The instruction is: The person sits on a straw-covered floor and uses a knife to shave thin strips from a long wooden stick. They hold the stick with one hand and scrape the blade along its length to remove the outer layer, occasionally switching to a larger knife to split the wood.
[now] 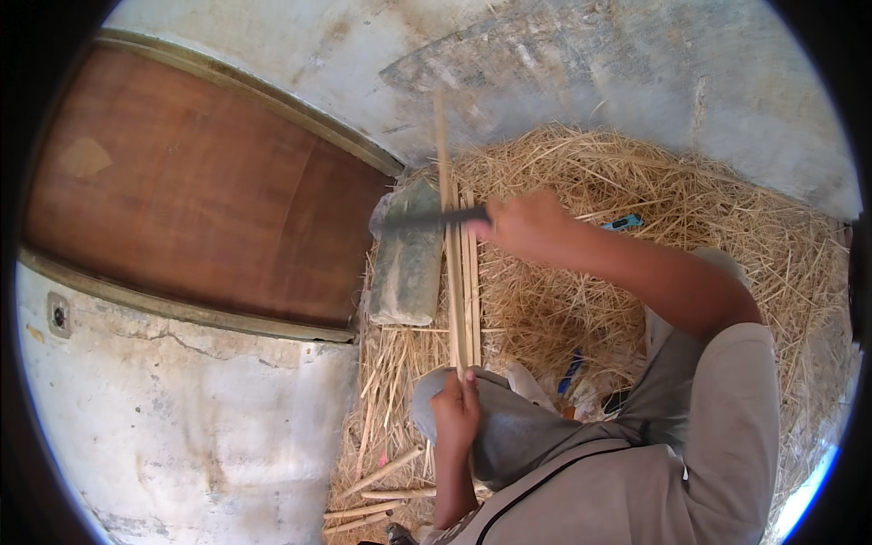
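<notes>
My left hand (457, 409), by my knee, is closed around the lower end of a long pale wooden strip (454, 291). The strip reaches away from me toward the wall. In my right hand (527, 222) is the handle of a knife (418, 221) with a long dark blade, blurred by motion. Its blade points left, crossing the strip and passing over a greenish-grey block (404, 277). Whether the blade touches the strip I cannot tell. More thin strips (472, 300) lie just right of the held one.
Straw-like shavings (599, 182) cover the floor. A light-blue tool (623, 222) lies on them beyond my right forearm, and a dark-blue object (570, 371) near my legs. Cut sticks (381, 472) lie by my left arm. A brown door (209, 182) stands left, walls (590, 73) around.
</notes>
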A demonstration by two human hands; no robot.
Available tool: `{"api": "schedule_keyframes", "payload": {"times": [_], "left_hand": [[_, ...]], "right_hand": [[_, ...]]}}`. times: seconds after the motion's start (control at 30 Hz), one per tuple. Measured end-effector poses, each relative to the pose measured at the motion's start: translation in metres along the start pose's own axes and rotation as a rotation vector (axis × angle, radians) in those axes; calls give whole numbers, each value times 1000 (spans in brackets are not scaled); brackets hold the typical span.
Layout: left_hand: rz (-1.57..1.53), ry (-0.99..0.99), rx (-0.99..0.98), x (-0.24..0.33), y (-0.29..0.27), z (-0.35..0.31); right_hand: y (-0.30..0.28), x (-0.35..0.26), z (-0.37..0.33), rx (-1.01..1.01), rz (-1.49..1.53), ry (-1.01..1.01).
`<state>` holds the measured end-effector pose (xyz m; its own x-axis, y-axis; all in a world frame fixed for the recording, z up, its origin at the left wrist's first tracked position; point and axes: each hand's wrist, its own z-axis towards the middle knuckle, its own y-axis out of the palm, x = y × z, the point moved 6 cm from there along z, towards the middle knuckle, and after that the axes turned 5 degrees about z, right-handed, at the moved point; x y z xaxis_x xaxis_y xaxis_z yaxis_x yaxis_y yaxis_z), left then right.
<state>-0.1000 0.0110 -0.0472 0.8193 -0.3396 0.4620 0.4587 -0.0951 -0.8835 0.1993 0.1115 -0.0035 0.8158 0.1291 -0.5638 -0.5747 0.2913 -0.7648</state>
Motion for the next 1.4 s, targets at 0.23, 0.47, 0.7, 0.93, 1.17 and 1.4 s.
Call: {"api": "schedule_keyframes", "payload": {"times": [0.23, 0.47, 0.7, 0.93, 1.17, 1.4], "left_hand": [[-38, 39, 39, -1, -1, -7], [-494, -192, -176, -5, 5, 1], [-894, -281, -222, -12, 11, 6], [-1030, -232, -218, -8, 9, 10], [-1053, -222, -229, -9, 7, 4], [-1032, -170, -242, -14, 13, 6]], "right_hand": [[-33, 35, 3, -183, 148, 241], [-24, 54, 1, -61, 327, 116], [1, 78, 2, 100, 977, 390], [62, 127, -5, -89, 246, 479], [98, 153, -52, -1010, -561, 509], [118, 251, -79, -606, -722, 583]]}}
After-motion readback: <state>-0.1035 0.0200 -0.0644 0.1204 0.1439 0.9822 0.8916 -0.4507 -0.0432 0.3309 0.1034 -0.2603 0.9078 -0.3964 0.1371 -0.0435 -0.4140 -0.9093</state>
